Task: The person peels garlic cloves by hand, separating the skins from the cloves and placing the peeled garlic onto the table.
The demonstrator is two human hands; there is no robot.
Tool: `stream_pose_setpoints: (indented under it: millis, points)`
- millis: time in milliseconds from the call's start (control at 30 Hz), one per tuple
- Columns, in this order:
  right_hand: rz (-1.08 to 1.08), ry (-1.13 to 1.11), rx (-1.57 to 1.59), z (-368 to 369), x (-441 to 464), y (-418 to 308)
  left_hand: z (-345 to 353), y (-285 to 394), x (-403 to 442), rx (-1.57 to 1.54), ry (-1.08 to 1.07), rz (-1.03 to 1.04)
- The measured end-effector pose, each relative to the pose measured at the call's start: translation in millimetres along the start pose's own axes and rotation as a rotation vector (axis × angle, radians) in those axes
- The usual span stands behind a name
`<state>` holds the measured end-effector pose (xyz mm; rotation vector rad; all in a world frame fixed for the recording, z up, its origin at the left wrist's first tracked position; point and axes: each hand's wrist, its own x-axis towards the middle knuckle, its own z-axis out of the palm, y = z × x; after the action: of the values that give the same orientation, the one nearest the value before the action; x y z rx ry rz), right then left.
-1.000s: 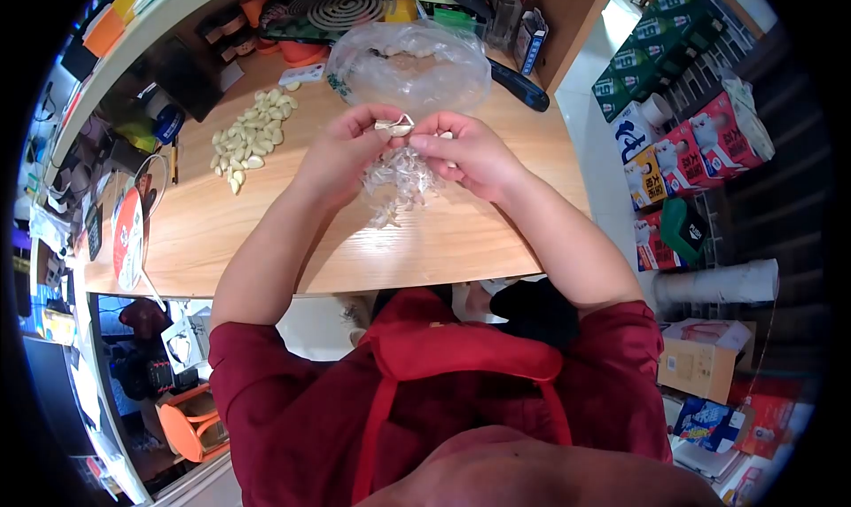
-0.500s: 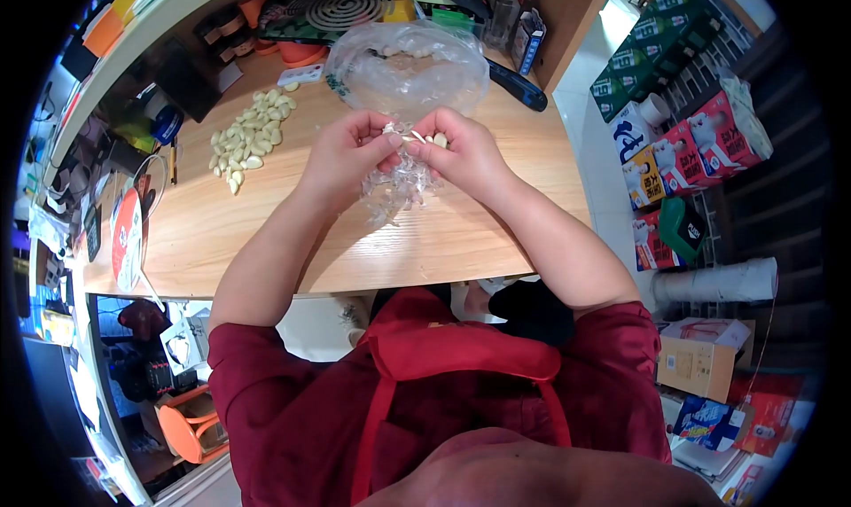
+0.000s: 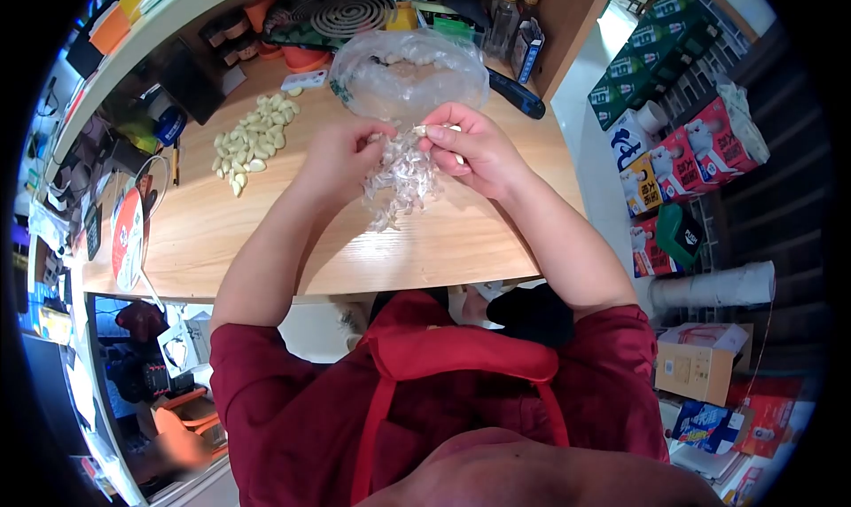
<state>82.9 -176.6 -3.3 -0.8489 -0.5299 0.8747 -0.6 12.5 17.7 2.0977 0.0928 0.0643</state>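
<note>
Nearest, a red apron [image 3: 461,358] lies over the person's dark red shirt, just short of the table [image 3: 425,263]. On the left end of the table is a red-and-white fan [image 3: 127,237]. In the middle, a loose heap of papery skins [image 3: 401,188] lies on the wood, between and below the two hands. The right hand [image 3: 477,152] pinches a pale garlic clove [image 3: 420,130] between thumb and forefinger, with another clove [image 3: 460,159] kept among its curled fingers. The left hand [image 3: 344,159], just left of the skins, has its fingers bent inward; whether they grip anything cannot be told. Farther left lies a spread of peeled cloves [image 3: 254,142]. Beyond the hands sits a clear plastic bag [image 3: 377,86], pale lumps showing inside, with a dark handle [image 3: 517,95] to its right. At the far side are a coil [image 3: 355,12] and, farther right, glass bottles [image 3: 503,27].
</note>
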Motion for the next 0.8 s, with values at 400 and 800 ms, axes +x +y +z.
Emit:
stream_pose_setpoints:
  millis: [400,800]
  points:
    - [0.014,0.054,-0.191,2.2,0.4,7.3,8.6,-9.3,-1.5,-0.203,0.02,0.278]
    - [0.113,0.207,-0.229,3.3,-1.8,-5.4,6.4,-11.5,1.6,-0.131,0.14,0.359]
